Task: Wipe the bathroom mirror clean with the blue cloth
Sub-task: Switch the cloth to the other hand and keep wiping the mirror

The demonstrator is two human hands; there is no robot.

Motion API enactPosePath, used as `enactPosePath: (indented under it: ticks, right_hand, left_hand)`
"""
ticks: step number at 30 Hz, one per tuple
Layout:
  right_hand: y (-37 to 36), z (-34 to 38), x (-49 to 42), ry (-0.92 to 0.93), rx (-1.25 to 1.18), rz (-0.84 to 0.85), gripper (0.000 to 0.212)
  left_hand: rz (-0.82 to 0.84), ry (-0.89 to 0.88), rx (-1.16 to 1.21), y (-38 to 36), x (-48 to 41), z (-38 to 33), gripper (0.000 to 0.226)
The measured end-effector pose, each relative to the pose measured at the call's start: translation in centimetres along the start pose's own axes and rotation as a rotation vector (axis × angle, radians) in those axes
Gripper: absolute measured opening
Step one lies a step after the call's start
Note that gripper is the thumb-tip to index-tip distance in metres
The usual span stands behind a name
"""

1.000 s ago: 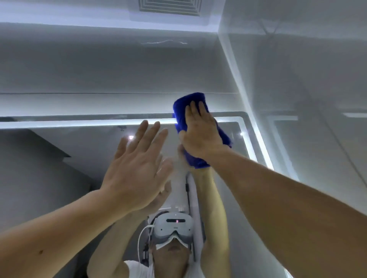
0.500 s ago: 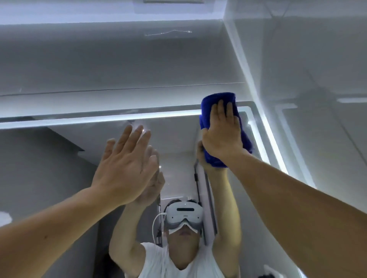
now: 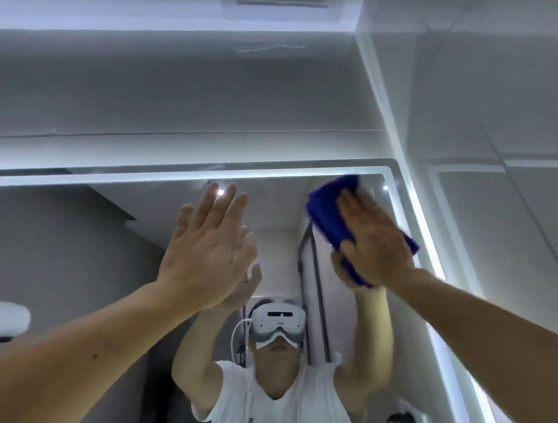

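Observation:
The bathroom mirror (image 3: 90, 271) fills the lower part of the head view, framed by a lit white strip along its top and right edges. My right hand (image 3: 374, 241) presses the folded blue cloth (image 3: 329, 211) flat against the glass near the mirror's upper right corner. My left hand (image 3: 208, 250) is raised with fingers spread, its palm toward the glass at the upper middle; I cannot tell whether it touches. The mirror reflects both raised arms and a person in a white shirt wearing a headset.
White wall panels (image 3: 181, 90) rise above the mirror to the ceiling, where a vent (image 3: 280, 2) shows at the top edge. A glossy white side wall (image 3: 483, 151) meets the mirror's right edge. A white object (image 3: 12, 320) sits at the far left.
My right hand has slid the blue cloth to the right along the top of the mirror, toward the upper right corner. My left hand stays raised and open.

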State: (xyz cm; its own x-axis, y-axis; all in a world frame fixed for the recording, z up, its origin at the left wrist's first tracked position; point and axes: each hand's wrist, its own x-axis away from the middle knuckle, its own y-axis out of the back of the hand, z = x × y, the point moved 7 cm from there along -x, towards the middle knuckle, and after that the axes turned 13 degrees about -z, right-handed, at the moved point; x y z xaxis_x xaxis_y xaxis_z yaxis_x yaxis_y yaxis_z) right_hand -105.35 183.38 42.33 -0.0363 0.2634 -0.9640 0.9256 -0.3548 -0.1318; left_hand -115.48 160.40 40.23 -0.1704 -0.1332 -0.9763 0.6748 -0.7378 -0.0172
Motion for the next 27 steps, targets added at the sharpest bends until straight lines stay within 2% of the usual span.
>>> enactPosePath:
  ticks: [2, 3, 5, 8, 13, 15, 18, 20, 25, 27]
  right_hand:
    - [-1.1, -1.3, -3.0, -0.308, 0.001, -0.021, 0.074]
    - [-1.8, -0.9, -4.5, -0.393, -0.021, -0.025, 0.075]
    - [-3.1, 1.4, -7.6, -0.418, -0.064, -0.012, 0.077]
    - [-4.6, 6.2, -10.2, -0.259, -0.086, 0.037, 0.077]
    - [-5.2, 14.7, -4.8, 0.232, -0.164, 0.067, 0.071]
    - [-4.7, 15.2, -0.8, 0.382, -0.181, 0.107, 0.067]
    - [-3.6, 13.0, 2.3, 0.473, -0.156, 0.145, 0.069]
    - [-2.8, 10.0, 1.4, 0.352, -0.098, 0.11, 0.07]
    - [-3.0, 4.5, -6.5, -0.315, -0.105, 0.021, 0.073]
    - [-4.2, 6.5, -9.7, -0.347, -0.144, 0.056, 0.074]
  left_hand:
    - [0.016, -0.002, -0.017, 0.7, 0.2, 0.8, 0.075]
    - [0.019, 0.001, -0.027, 1.0, 0.2, 1.2, 0.077]
    - [0.018, 0.003, -0.046, 1.5, 0.2, 2.0, 0.079]
    - [-0.004, -0.001, -0.07, 2.2, -0.1, 3.0, 0.077]
    - [-0.027, 0.006, -0.084, 1.7, -0.2, 3.7, 0.075]
    - [-0.022, 0.005, -0.084, 1.2, -0.2, 3.4, 0.074]
    - [-0.013, 0.021, -0.038, 0.9, 0.1, 2.4, 0.071]
    - [-0.006, 0.017, -0.03, 1.0, 0.3, 2.0, 0.07]
    - [0.019, 0.015, -0.055, 2.2, 1.2, 3.3, 0.07]
    - [0.005, 0.013, -0.063, 2.8, 1.4, 4.2, 0.069]
